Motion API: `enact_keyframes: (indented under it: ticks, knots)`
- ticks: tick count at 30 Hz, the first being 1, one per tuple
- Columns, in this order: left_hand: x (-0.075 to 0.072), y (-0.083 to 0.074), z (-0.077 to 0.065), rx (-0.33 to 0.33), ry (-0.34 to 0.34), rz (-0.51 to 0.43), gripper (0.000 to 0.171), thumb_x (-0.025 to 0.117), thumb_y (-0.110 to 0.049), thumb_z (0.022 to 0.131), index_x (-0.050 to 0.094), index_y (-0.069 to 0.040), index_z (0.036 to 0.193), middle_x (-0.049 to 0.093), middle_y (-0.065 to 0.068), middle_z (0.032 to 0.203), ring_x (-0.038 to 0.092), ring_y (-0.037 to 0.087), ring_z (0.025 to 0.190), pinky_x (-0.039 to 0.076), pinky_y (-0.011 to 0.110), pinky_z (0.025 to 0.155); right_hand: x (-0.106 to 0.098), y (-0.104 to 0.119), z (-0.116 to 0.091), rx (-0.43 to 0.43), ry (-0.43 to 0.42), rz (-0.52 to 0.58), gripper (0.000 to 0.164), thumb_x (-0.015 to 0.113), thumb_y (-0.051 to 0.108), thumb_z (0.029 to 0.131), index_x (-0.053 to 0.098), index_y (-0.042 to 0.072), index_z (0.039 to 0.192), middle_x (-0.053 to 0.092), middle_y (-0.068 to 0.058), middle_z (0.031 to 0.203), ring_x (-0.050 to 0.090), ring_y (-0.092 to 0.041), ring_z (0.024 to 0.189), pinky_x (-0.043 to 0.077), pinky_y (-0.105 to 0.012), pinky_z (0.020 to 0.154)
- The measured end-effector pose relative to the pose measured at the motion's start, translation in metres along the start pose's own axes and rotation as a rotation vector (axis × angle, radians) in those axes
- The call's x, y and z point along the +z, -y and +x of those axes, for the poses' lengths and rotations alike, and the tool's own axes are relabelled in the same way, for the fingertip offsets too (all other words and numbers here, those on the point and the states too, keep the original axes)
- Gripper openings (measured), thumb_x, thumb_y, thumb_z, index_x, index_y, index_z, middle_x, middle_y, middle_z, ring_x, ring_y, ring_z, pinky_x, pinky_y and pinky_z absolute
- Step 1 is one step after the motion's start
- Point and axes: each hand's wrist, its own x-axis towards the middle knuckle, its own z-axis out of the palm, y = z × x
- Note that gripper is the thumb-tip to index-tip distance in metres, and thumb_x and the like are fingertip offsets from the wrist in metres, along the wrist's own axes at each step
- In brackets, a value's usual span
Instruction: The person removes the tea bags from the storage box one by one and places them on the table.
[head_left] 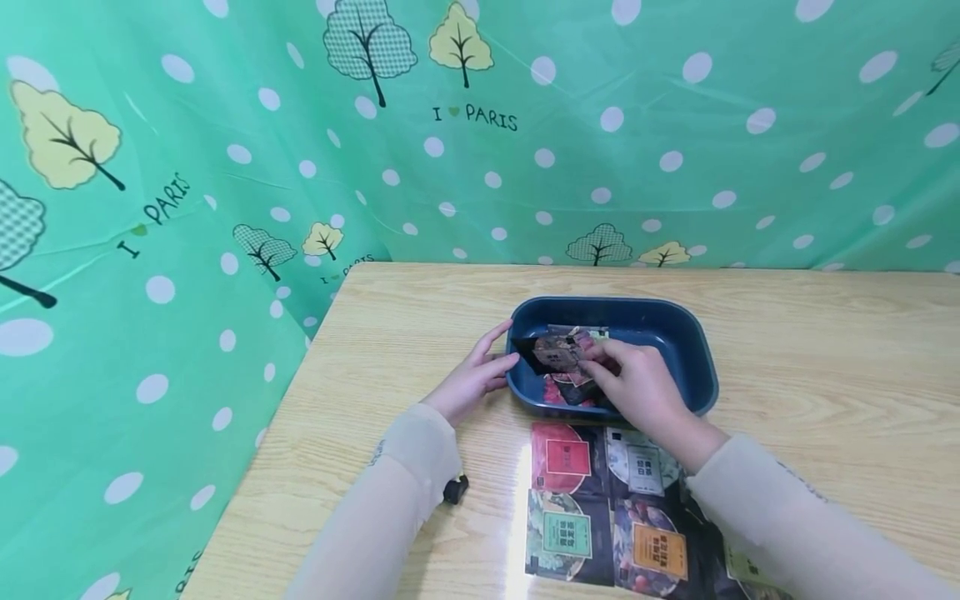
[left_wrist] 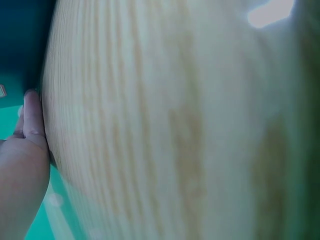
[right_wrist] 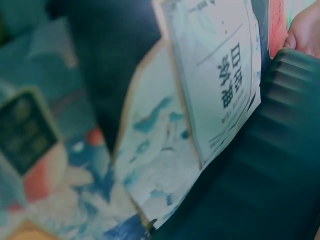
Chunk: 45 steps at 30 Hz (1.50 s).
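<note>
A dark blue plastic tub stands on the wooden table. Over its left half, my right hand pinches a tea sachet by its right edge between thumb and fingers. Several more sachets lie loosely in the tub beneath it. My left hand touches the tub's left side, fingertips at the rim; one finger shows straight along the wall in the left wrist view. In front of the tub, sachets with red, white, green and orange labels lie in rows.
A sachet with a yellow-green label is partly hidden under my right forearm. Beside my left sleeve lies a small black object. A green dotted curtain hangs behind and to the left of the table.
</note>
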Motion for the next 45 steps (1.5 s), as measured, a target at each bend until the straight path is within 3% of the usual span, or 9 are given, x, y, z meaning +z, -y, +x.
enact_keyframes:
  ticks: [5, 19, 25, 31, 34, 40, 43, 45]
  knots:
    - [-0.001, 0.001, 0.001, -0.005, -0.009, 0.057, 0.059, 0.055, -0.033, 0.102, 0.027, -0.047, 0.152, 0.028, 0.016, 0.159, 0.039, 0.030, 0.143, 0.032, 0.047, 0.119, -0.005, -0.003, -0.003, -0.009, -0.035, 0.016, 0.009, 0.069, 0.009, 0.092, 0.073, 0.005, 0.100, 0.076, -0.010, 0.092, 0.068, -0.020, 0.079, 0.058, -0.041, 0.071]
    - [0.001, -0.001, -0.001, -0.010, -0.017, 0.093, 0.057, 0.055, -0.036, 0.101, 0.029, -0.049, 0.150, 0.028, 0.014, 0.160, 0.038, 0.029, 0.144, 0.031, 0.048, 0.119, -0.024, -0.004, -0.022, 0.053, -0.067, 0.077, 0.008, 0.068, 0.009, 0.093, 0.073, 0.007, 0.099, 0.074, -0.006, 0.091, 0.066, -0.016, 0.081, 0.054, -0.022, 0.071]
    - [0.001, 0.000, 0.000, -0.019, -0.020, 0.108, 0.057, 0.056, -0.037, 0.101, 0.030, -0.051, 0.149, 0.029, 0.013, 0.160, 0.039, 0.029, 0.144, 0.031, 0.047, 0.119, -0.029, -0.006, -0.030, 0.149, -0.084, 0.143, 0.013, 0.067, 0.018, 0.095, 0.073, 0.007, 0.099, 0.073, -0.006, 0.087, 0.061, -0.005, 0.072, 0.050, -0.018, 0.062]
    - [0.002, -0.001, 0.001, -0.006, -0.006, 0.098, 0.059, 0.054, -0.035, 0.102, 0.026, -0.047, 0.152, 0.027, 0.016, 0.160, 0.036, 0.030, 0.145, 0.032, 0.047, 0.119, -0.041, -0.011, -0.039, 0.262, -0.038, 0.251, 0.023, 0.066, 0.022, 0.096, 0.071, 0.002, 0.106, 0.074, -0.011, 0.089, 0.065, -0.003, 0.070, 0.055, -0.021, 0.063]
    - [0.002, 0.000, 0.003, -0.005, -0.001, 0.093, 0.060, 0.054, -0.034, 0.102, 0.025, -0.045, 0.153, 0.025, 0.017, 0.161, 0.035, 0.031, 0.146, 0.032, 0.047, 0.119, -0.049, -0.016, -0.042, 0.309, -0.014, 0.325, 0.028, 0.066, 0.023, 0.096, 0.068, -0.002, 0.110, 0.075, -0.004, 0.087, 0.067, -0.005, 0.068, 0.057, -0.024, 0.063]
    - [0.001, 0.002, 0.003, -0.009, -0.004, 0.075, 0.060, 0.053, -0.033, 0.102, 0.024, -0.044, 0.154, 0.025, 0.020, 0.160, 0.039, 0.033, 0.143, 0.032, 0.048, 0.119, -0.065, -0.025, -0.053, 0.390, 0.019, 0.430, 0.036, 0.066, 0.022, 0.096, 0.062, -0.006, 0.118, 0.072, 0.020, 0.083, 0.068, -0.007, 0.070, 0.059, -0.023, 0.068]
    - [0.001, 0.002, 0.003, -0.004, -0.005, 0.054, 0.060, 0.054, -0.031, 0.102, 0.026, -0.044, 0.153, 0.026, 0.020, 0.160, 0.040, 0.033, 0.142, 0.032, 0.047, 0.118, -0.069, -0.033, -0.061, 0.410, 0.010, 0.444, 0.028, 0.066, 0.020, 0.096, 0.064, 0.000, 0.116, 0.071, 0.023, 0.083, 0.069, -0.006, 0.070, 0.058, -0.020, 0.069]
    - [0.001, 0.002, 0.002, -0.006, -0.010, 0.048, 0.059, 0.055, -0.030, 0.102, 0.027, -0.044, 0.153, 0.026, 0.020, 0.159, 0.041, 0.033, 0.142, 0.033, 0.047, 0.118, -0.072, -0.039, -0.067, 0.426, 0.000, 0.466, 0.016, 0.066, 0.018, 0.096, 0.068, 0.010, 0.110, 0.072, 0.023, 0.082, 0.069, -0.006, 0.069, 0.057, -0.019, 0.068]
